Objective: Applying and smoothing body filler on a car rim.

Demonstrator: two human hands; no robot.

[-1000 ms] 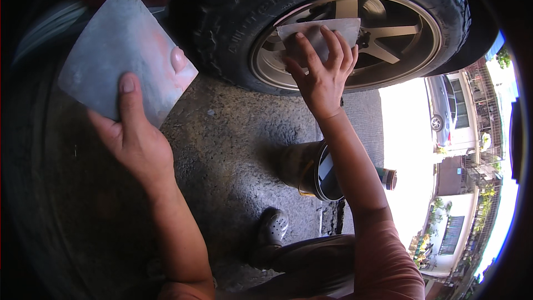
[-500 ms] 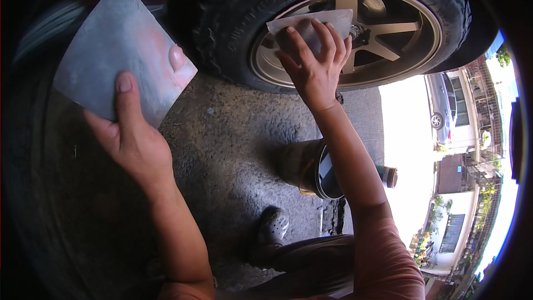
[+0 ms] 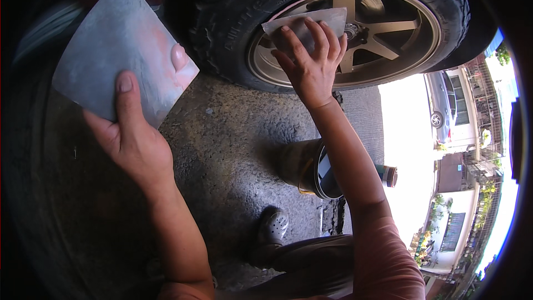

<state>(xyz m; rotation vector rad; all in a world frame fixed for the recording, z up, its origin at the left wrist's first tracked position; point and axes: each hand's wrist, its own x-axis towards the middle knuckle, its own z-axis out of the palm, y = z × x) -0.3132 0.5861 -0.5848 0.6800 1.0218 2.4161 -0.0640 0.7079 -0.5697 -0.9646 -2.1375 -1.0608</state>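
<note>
My left hand [image 3: 143,147] grips a flat grey mixing board [image 3: 102,44] by its lower corner, thumb on top and fingers underneath. Pink smears cover the board's right side, and a small lump of pink putty [image 3: 179,58] sits near its right corner. My right hand [image 3: 315,75] is closed on a thin, pale grey putty spreader [image 3: 335,18], its fingertips spread over the sheet. The spreader is held up in front of the bronze spoked wheel [image 3: 390,26]; whether its far edge touches anything cannot be told.
A thick black tyre [image 3: 225,33] surrounds the wheel. Below my right forearm a bucket [image 3: 297,164] stands on rough, stained concrete, with a small can [image 3: 390,176] beyond it. My clog [image 3: 275,226] is on the ground nearby. A parked car [image 3: 441,105] shows at the right.
My right hand and the spreader have shifted slightly left across the wheel. The left hand and board have barely moved.
</note>
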